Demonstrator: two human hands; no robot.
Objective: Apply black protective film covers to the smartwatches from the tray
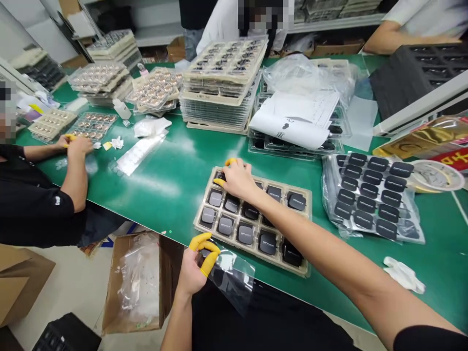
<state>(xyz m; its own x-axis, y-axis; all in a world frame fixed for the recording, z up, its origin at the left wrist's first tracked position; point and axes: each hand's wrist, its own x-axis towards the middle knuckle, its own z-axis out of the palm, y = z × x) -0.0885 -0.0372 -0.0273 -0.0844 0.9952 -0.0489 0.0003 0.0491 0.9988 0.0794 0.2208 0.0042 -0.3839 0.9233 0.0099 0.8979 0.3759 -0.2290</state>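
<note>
A beige tray (308, 214) with compartments holding square black and grey pieces lies on the green table (175, 180). Over its far left corner is my right hand (237, 179), with yellow covers on its fingertips; the thumb and a finger reach to a dark piece (219, 176) in the corner compartment. My left hand (197, 265), also with yellow finger covers, is closed on a clear plastic bag (236, 275) in front of the tray's near edge. Something dark shows between its fingers at the bag's top. Black pieces (367, 190) sit in rows on plastic sheets to the right.
Tall stacked trays (219, 107) and papers (292, 119) stand behind. A tape roll (438, 175) and a white glove (404, 274) lie right. A person's hands (78, 145) work at the left. An open cardboard box (109, 292) with plastic is on the floor.
</note>
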